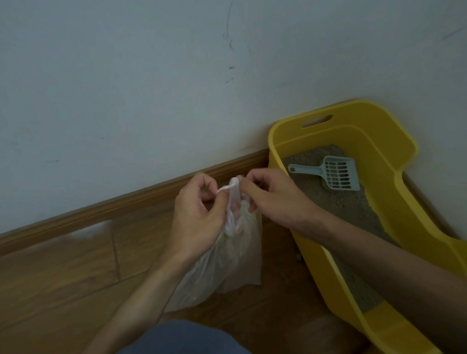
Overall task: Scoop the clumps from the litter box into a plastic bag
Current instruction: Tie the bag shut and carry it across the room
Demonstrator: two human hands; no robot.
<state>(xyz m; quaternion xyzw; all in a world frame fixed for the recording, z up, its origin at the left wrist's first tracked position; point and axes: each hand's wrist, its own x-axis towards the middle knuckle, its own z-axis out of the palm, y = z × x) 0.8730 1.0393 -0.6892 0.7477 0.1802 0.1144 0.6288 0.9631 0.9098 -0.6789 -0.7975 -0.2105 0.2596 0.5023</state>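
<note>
Bag: thin plastic bag [233, 262] held up just left of the yellow litter box [384, 138].
Fingers: left hand [199, 215] and right hand [275, 198] both pinch the bag's bunched top.
Scoop: pale-blue litter scoop [334, 172] lies flat on the litter inside the box, handle pointing toward the hands, right hand nearer.

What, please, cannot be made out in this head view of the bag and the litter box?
Head view: what the plastic bag holds; cloudy film and the left hand cover it.
Head view: whether its top is knotted; the right hand hides it.
Head view: the near end of the litter box; forearm and bottom edge hide it.
Head view: the litter, clumped or not; too small, dim.
</note>
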